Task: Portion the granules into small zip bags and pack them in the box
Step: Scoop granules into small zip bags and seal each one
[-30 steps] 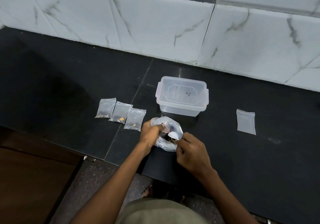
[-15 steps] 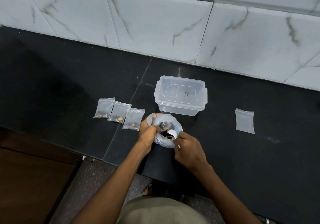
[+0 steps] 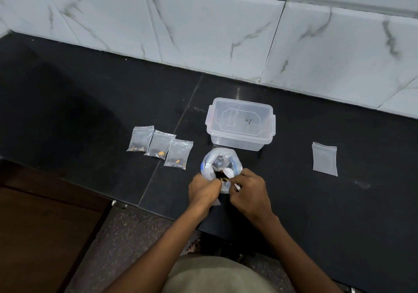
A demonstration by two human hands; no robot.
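Left hand [image 3: 203,188]: pinched on the rim of the big bag [image 3: 220,168], propping it open. Right hand [image 3: 247,188]: closed on a white spoon [image 3: 227,172] dipped into the granules [image 3: 222,178]. Beyond: lidded box [image 3: 241,123]. Left: three filled bags [image 3: 160,146]. Right: one empty bag [image 3: 324,159], likely next.

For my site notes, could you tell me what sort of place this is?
Probably a home kitchen: a black stone counter against a marble-look tiled wall, with a lidded plastic food box on it.
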